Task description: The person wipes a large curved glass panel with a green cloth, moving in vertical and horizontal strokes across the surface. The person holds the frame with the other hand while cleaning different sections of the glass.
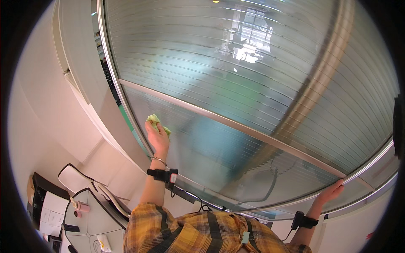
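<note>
A light green cloth (153,119) is bunched in my left hand (157,134), against the lower pane of a ribbed glass sliding door (196,136), near its left edge. Above the cloth runs the door's metal crossbar (196,109). My right hand (329,192) rests on the metal edge of the door frame at the lower right, fingers together, just below the crossbar's right end. A black strap with a small device sits on each of my forearms.
At the lower left stand a white table (91,215) bearing a pink pump bottle (83,206) and a packet (103,243), and a white chair (74,178). A cable hangs from the left forearm device. Beyond the door's left edge shows a narrow gap with shelves.
</note>
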{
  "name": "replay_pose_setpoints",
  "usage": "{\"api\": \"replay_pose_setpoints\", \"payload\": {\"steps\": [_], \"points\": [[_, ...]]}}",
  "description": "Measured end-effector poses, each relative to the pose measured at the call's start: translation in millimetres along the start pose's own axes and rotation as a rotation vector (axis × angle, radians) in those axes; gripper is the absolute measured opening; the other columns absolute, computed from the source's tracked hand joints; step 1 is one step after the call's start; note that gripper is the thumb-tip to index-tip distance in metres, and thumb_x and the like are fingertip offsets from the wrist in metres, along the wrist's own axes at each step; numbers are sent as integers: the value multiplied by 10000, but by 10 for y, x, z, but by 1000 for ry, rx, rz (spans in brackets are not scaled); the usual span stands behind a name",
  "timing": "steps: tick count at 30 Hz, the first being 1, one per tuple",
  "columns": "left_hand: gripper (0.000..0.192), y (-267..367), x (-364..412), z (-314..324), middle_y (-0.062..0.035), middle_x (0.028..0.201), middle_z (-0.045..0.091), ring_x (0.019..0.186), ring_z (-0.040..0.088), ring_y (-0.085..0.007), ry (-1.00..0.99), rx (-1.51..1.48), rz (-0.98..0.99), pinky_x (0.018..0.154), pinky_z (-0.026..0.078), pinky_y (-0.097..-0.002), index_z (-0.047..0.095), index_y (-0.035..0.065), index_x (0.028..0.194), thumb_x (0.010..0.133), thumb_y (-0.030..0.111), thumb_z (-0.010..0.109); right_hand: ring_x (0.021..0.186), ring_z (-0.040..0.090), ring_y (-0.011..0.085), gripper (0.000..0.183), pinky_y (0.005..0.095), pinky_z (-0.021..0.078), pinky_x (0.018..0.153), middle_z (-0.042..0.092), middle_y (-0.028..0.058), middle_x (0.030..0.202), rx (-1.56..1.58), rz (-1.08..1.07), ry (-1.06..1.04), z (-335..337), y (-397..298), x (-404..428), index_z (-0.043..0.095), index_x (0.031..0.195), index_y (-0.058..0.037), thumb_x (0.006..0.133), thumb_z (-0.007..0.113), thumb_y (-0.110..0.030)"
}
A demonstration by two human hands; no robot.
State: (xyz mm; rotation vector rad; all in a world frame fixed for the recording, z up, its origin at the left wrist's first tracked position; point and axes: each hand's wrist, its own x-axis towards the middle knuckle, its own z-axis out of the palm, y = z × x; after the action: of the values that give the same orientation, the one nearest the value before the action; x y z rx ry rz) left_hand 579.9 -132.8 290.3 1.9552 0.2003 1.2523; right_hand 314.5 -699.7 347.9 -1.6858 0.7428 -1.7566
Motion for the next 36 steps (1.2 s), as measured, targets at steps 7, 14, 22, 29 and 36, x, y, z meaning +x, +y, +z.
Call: {"api": "replay_pose_setpoints", "payload": {"steps": [7,14,22,29,36], "points": [[204,-46,148,-25,-204,985,501,876,515,-405,54,49,-78,719,421,-441,410,2,1002,846,84,514,770,400,165,293,263,365,723,459,65,825,-48,-91,-68,-68,-137,-174,476,947,15,959,414,-271],[444,333,-241,-16,-192,1092,479,931,530,-370,68,28,71,791,436,-430,348,28,1269,853,90,492,768,528,203,342,294,436,678,556,124,871,-174,-338,-401,-336,-521,-113,470,1091,40,952,415,-268],[552,402,-480,-67,-179,1118,448,895,548,-359,-133,22,-44,716,464,-427,241,50,1359,857,75,468,455,496,180,406,311,379,444,447,67,506,-200,-193,-858,-139,-536,-253,514,804,-5,947,359,-352],[553,-10,-131,2,-168,1122,435,818,566,-358,-131,97,-126,653,474,-436,237,60,1357,858,89,473,432,479,172,392,310,369,432,419,52,483,-229,-253,-946,137,-665,-513,514,806,0,942,385,-344],[548,-334,215,-8,-159,1101,436,803,569,-352,-106,163,-163,646,481,-429,231,83,1361,866,112,466,435,492,188,359,332,366,428,458,76,484,-259,-327,-982,374,-952,-758,542,760,2,923,454,-305]]}}
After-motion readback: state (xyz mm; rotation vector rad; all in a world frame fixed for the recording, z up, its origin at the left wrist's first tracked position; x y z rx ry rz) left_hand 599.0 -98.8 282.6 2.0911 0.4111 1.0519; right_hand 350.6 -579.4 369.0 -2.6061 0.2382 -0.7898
